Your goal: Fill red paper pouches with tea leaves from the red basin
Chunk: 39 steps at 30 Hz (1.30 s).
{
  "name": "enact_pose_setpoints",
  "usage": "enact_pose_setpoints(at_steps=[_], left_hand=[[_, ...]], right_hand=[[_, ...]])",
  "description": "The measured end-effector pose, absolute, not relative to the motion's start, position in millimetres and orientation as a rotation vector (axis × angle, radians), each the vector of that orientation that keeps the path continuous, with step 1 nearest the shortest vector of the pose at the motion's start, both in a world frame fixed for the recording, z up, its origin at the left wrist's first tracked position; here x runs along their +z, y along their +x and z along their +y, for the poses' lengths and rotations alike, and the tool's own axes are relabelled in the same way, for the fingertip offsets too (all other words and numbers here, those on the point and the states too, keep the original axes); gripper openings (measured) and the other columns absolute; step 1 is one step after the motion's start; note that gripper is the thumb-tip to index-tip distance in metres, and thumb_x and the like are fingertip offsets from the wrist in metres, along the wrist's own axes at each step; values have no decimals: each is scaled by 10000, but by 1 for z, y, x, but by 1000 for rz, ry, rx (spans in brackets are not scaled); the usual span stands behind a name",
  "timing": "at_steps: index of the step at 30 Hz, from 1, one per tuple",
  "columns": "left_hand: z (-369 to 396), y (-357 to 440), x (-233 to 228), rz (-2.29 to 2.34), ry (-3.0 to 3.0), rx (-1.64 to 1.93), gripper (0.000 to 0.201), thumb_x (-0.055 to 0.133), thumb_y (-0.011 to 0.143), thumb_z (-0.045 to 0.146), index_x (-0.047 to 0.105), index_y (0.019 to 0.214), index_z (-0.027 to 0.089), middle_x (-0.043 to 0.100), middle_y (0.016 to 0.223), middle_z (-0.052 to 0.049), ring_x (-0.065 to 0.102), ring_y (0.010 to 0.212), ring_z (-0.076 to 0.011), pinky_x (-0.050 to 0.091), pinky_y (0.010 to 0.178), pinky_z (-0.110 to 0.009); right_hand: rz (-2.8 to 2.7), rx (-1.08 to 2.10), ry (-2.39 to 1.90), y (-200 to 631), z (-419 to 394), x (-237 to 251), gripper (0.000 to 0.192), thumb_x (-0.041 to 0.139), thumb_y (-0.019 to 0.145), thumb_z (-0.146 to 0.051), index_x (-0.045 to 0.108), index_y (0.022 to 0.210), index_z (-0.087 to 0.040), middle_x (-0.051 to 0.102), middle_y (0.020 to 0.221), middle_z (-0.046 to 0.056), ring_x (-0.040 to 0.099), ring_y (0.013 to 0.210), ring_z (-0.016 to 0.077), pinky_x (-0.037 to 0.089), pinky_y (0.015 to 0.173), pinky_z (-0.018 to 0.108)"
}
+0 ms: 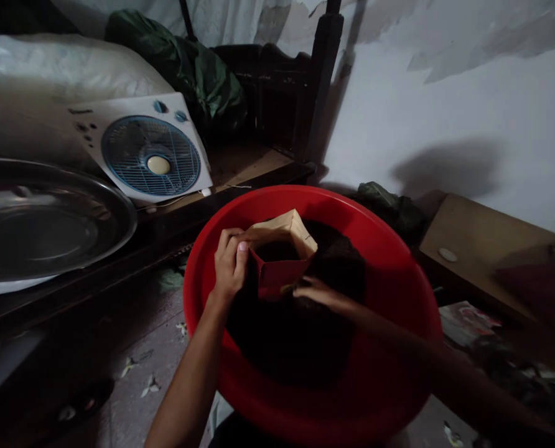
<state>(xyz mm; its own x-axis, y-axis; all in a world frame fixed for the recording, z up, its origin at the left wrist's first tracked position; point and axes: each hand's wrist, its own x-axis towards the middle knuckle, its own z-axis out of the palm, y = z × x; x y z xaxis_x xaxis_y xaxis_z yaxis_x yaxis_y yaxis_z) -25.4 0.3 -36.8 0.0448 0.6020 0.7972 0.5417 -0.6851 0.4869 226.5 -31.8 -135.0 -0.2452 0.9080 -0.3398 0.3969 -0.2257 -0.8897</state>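
Observation:
My left hand (231,261) is closed on the left rim of a paper bag (282,277), its thumb over the edge. The bag is red outside and tan inside, stands upright with its mouth open, and has dark stuff in it. My right hand (319,294) is by the bag's lower right side, just above a dark loose heap (300,348). Its fingers look apart and stretched out, somewhat blurred; nothing can be made out in them. Heap and bag are inside a large red basin (389,292). What the dark material is cannot be told.
A white box fan (158,163) leans at the upper left beside a wide metal tray (48,218). Behind are a green sack (179,68) and a dark wooden post (324,81). At right stands a brown box (483,249). Small pale scraps (150,386) lie on the floor.

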Motion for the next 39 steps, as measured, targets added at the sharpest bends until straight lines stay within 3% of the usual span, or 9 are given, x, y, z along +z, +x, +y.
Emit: enact_pose_setpoints(at_steps=[5,9,12,16,22,28,31,34,39], left_hand=[[-1,-24,-35,1223,2238,1705,300,365,1031,331,637,985,213,605,990,-47,603,944,-171,492,815,-306],[0,-24,-35,1201,2242,1710,299,365,1029,332,633,979,209,602,982,-50,602,941,-174,494,817,-309],[-1,-24,-34,1205,2244,1697,304,358,1029,343,630,978,218,601,978,-51,603,939,-179,497,814,-318],[-1,-24,-33,1265,2223,1677,314,352,1030,362,622,948,224,605,960,-54,603,926,-180,500,801,-325],[0,-24,-34,1207,2284,1674,295,367,1029,339,624,967,206,604,964,-51,599,923,-167,497,803,-303],[1,-24,-36,1188,2273,1688,272,380,1027,312,625,975,207,602,970,-50,598,922,-160,492,787,-287],[0,-25,-35,1211,2244,1702,277,381,1026,316,627,964,205,604,966,-51,600,928,-165,497,789,-295],[-1,-25,-35,1249,2232,1675,286,371,1030,323,627,976,206,608,970,-54,604,931,-166,503,789,-298],[-2,-25,-36,1277,2246,1628,294,365,1033,329,632,995,213,612,996,-52,611,938,-163,504,767,-287]], right_hand=[[-1029,1120,-1222,236,-9,-48,399,641,797,-479,623,1117,-240,714,1116,64,691,999,233,586,833,369],[-944,1081,-1044,226,10,18,390,514,869,-597,591,1049,-259,694,1139,54,689,1030,220,599,840,377],[-925,1095,-928,202,21,40,423,521,885,-623,592,1058,-244,701,1112,78,701,1016,245,604,845,415],[-976,1145,-895,173,24,41,446,569,863,-629,600,1046,-223,720,1020,64,716,946,239,605,840,419],[-1005,1222,-853,159,12,38,273,746,785,-420,633,921,-213,722,917,14,702,869,179,586,855,354],[-1298,971,-833,171,1,48,149,723,843,-336,705,957,-242,737,1004,3,691,985,168,535,964,361],[-1474,693,-988,189,1,48,158,704,860,-336,732,991,-253,737,1080,17,673,1036,194,524,958,385],[-1626,521,-1159,210,3,38,211,746,812,-355,741,992,-245,737,1041,28,665,958,197,531,850,363],[-1547,810,-1251,231,-1,15,246,755,787,-398,721,923,-196,666,682,-24,538,523,103,420,504,246]])
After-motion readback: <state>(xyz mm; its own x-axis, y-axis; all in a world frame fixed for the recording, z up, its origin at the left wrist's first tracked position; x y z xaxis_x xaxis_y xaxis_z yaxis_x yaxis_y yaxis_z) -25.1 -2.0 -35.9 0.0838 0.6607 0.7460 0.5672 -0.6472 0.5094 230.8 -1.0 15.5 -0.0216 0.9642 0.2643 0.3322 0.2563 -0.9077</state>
